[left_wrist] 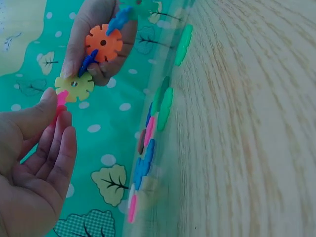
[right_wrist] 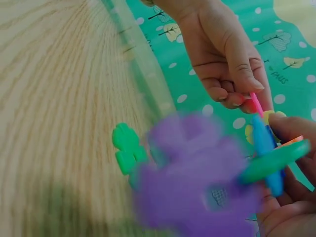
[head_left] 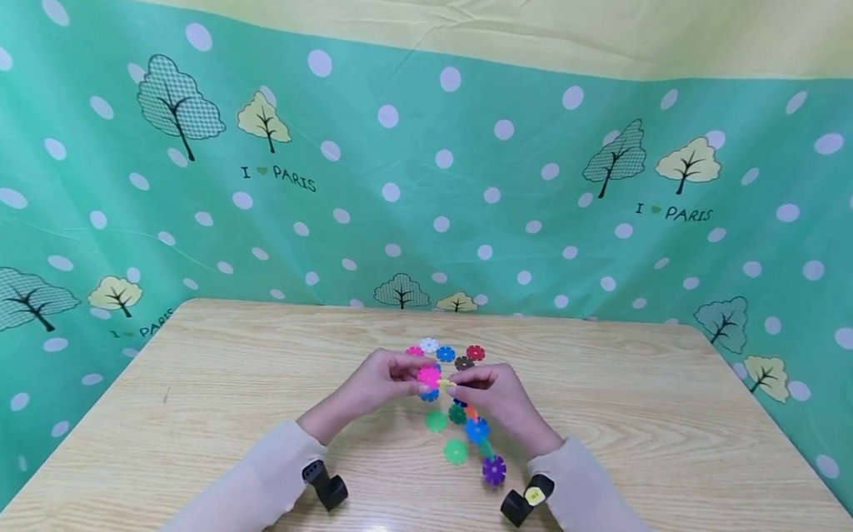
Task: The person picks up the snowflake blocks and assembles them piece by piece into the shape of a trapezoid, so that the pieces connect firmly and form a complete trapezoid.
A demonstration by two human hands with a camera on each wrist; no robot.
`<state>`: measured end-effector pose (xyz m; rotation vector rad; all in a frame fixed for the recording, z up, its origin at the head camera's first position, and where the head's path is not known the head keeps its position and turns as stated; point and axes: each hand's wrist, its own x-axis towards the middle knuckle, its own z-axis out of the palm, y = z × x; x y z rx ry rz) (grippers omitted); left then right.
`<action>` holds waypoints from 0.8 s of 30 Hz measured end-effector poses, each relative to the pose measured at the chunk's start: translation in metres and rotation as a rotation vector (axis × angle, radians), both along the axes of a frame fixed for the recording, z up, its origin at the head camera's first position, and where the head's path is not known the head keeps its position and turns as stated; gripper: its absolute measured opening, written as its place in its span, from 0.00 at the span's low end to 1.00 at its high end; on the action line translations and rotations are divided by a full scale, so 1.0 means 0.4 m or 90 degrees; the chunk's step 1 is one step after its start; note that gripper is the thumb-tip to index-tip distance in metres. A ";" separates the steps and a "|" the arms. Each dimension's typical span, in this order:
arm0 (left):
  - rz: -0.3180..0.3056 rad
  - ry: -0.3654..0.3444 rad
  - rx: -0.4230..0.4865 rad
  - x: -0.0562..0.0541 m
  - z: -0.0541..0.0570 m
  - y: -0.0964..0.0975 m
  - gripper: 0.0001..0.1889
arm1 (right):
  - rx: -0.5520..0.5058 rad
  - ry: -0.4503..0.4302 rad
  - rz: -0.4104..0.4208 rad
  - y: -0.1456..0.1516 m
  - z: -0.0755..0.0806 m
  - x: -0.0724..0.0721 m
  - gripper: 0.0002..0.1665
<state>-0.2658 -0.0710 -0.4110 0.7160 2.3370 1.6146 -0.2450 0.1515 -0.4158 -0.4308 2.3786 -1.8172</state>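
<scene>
Over the middle of the table, my left hand (head_left: 391, 377) pinches a pink notched plastic disc (head_left: 429, 376) between thumb and fingers. My right hand (head_left: 493, 391) grips a yellow notched disc (left_wrist: 74, 88), whose edge meets the pink one. From the yellow disc a linked chain runs along the right palm: a dark blue disc (left_wrist: 88, 63), an orange disc (left_wrist: 103, 43), a blue disc (head_left: 477, 429), a teal-green disc (right_wrist: 274, 162) and a purple disc (head_left: 494, 470) at the end. Blurred and close, the purple disc fills much of the right wrist view.
Loose notched discs lie on the wooden table (head_left: 234, 418) around the hands. Beyond them are a white one (head_left: 429, 345), a blue one (head_left: 445, 353), a red one (head_left: 476, 352) and a brown one (head_left: 464, 362). Light green discs (head_left: 455, 451) lie nearer. A patterned curtain (head_left: 434, 175) hangs behind.
</scene>
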 end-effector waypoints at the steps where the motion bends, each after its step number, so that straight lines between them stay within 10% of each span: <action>1: -0.008 0.003 0.001 -0.001 0.000 -0.001 0.18 | 0.003 0.003 0.002 0.000 0.000 0.000 0.11; 24: -0.005 -0.008 0.014 0.009 -0.013 0.013 0.18 | -0.008 0.058 0.033 -0.002 -0.003 0.000 0.09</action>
